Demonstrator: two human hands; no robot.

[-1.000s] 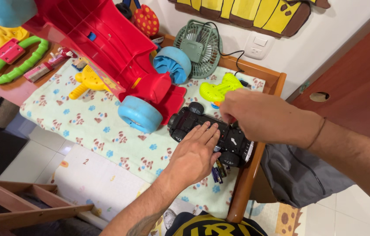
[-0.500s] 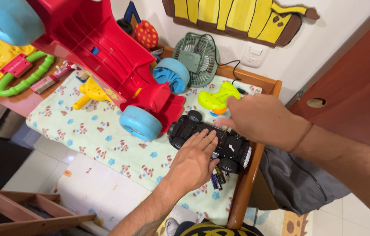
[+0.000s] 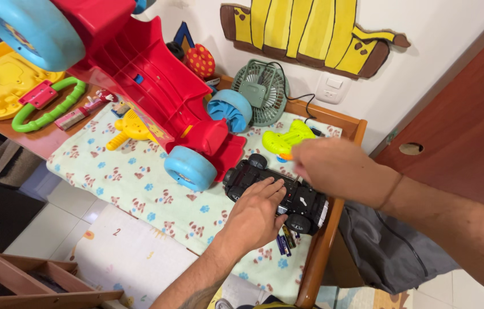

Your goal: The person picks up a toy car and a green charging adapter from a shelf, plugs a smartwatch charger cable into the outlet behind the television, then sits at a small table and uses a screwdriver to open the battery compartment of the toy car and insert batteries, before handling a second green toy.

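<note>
Your left hand (image 3: 255, 216) is lying palm down, fingers stretched forward and spread a little, forearm coming up from below. Your right hand (image 3: 333, 166) is hovering higher, blurry, fingers curled loosely, arm reaching in from the right.

Single head-worn view: looks steeply down from close above the table (image 3: 342, 197), facing the wall (image 3: 453, 34); both forearms enter from below.
</note>
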